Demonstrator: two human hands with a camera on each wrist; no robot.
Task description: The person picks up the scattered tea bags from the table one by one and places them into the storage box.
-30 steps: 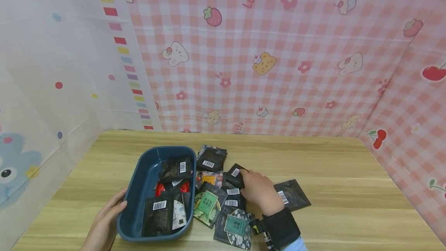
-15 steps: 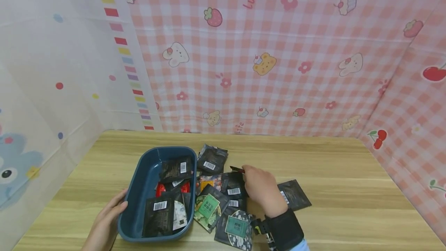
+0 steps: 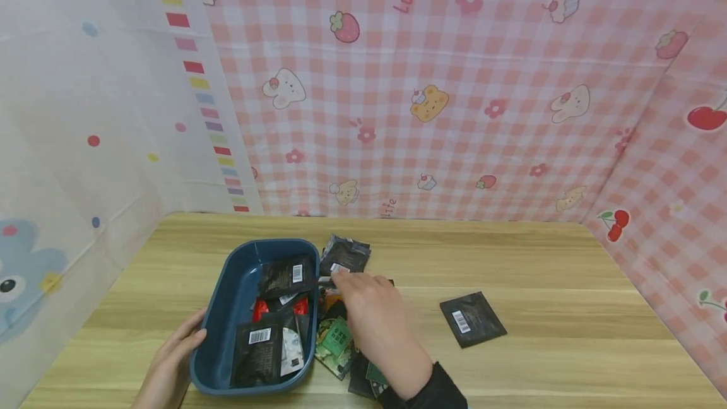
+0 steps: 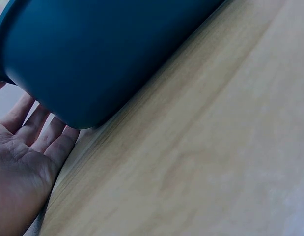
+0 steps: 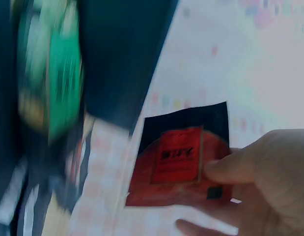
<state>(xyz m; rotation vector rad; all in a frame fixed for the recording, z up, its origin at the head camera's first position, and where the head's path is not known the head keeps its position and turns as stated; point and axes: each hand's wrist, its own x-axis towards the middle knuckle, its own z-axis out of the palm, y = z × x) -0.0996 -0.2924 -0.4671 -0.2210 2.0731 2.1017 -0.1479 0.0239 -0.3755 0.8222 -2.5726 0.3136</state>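
My right hand pinches a red and black sachet by one edge between thumb and fingers. In the head view that hand is over the loose sachets beside the right rim of a blue plastic bin, and the held sachet is mostly hidden. The bin holds several sachets, among them a black one with a barcode. At the bin's left side rests my left hand, its fingers extended against the outer wall.
A green-labelled sachet and others lie between bin and right forearm, partly covered. Dark sachets are stacked behind. One black sachet lies apart on the wooden table. Patterned cloth hangs around the table.
The right hand picks a sachet off the pile, turns it up on edge and carries it left to the bin's right rim. The left hand and bin stay put.
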